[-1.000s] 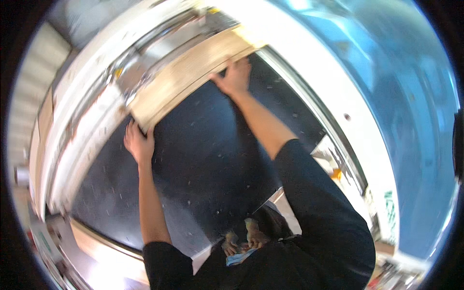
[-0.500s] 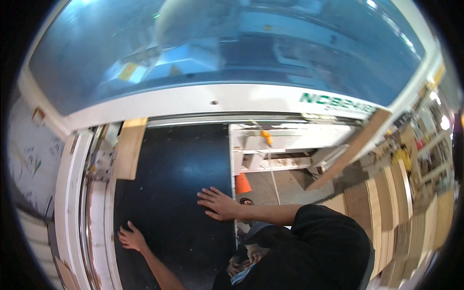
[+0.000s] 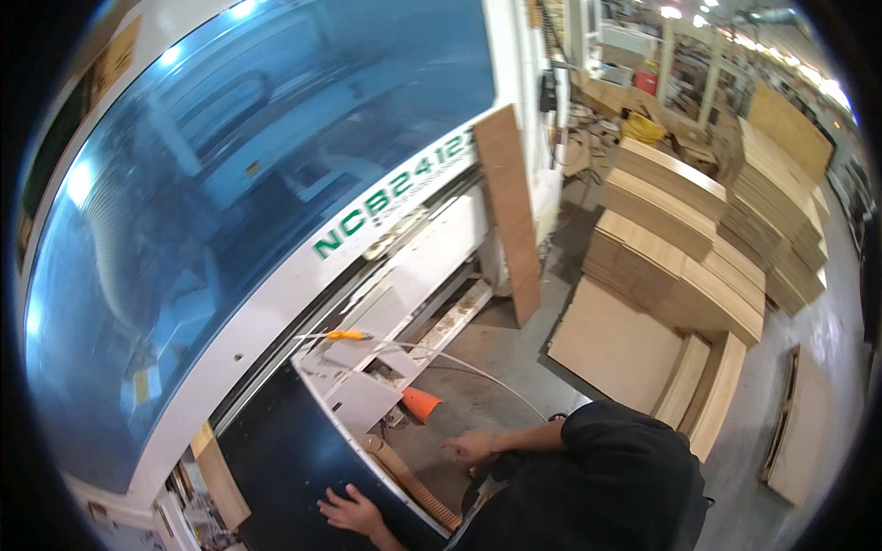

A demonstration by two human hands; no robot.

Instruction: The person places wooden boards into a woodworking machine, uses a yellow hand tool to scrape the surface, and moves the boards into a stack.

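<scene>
My left hand (image 3: 354,514) lies flat on a black table panel (image 3: 280,459), its fingers spread and nothing under them but the surface. Off the panel's right edge, my right hand (image 3: 471,447) hangs over the floor, empty, with its fingers loosely stretched toward the left. Below that hand, a ribbed tan hose (image 3: 413,487) runs alongside the panel's edge. An orange cone-shaped piece (image 3: 422,404) shows just beyond it. A light wood strip (image 3: 220,477) lies at the panel's left side.
A large machine with a blue see-through cover (image 3: 276,138) fills the far left. A brown board (image 3: 511,220) leans on it. A yellow-handled tool (image 3: 349,336) with a pale cord lies near the rail. Stacks of wooden boards (image 3: 680,257) stand on the floor at right.
The view has swung right, bringing the board stacks in. My right hand has come off the black panel to its right side. My left hand is still on the panel.
</scene>
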